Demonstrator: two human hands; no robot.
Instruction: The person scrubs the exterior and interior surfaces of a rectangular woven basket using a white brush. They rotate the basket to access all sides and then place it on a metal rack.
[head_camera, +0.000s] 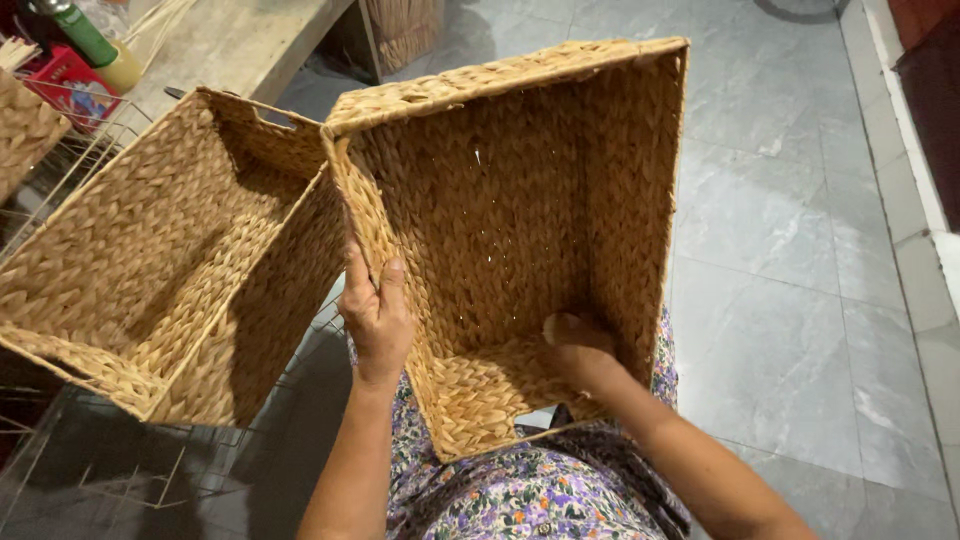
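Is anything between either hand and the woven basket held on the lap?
Nothing visible. The left hand grips the left rim of the woven basket directly, and the right hand reaches inside it and presses on its inner wall. A second woven basket sits to the left, touching the held one but not between hand and basket.

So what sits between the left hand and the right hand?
In the head view, the held basket's woven side wall: the left hand grips it from outside, the right hand presses inside.
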